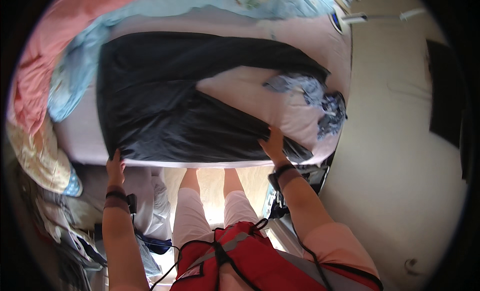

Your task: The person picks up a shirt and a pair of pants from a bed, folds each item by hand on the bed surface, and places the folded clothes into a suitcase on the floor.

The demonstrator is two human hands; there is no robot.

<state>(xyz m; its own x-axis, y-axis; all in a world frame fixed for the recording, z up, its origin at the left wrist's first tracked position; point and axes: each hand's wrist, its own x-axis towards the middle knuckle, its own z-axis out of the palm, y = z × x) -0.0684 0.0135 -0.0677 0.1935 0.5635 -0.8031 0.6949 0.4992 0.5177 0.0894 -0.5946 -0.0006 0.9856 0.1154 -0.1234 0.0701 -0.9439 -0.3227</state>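
Observation:
Black trousers [157,114] lie spread out on a bed with a pink sheet [240,79], the waist towards the left and the two legs pointing right. At the waist's near corner, by the bed's edge, my left hand [116,169] has its fingers on the cloth; whether they grip it is hard to see. My right hand [273,144] rests on the lower part of the near leg, thumb and fingers apart. Beside the hem of the far leg lies a crumpled blue-grey patterned cloth [332,111].
A light blue floral quilt [78,81] and a coral cover [33,92] are bunched at the far and left sides. A yellowish patterned pillow [45,159] is at the left edge. Piled clothes [71,231] stand low on the left. A wall [382,141] runs along the right.

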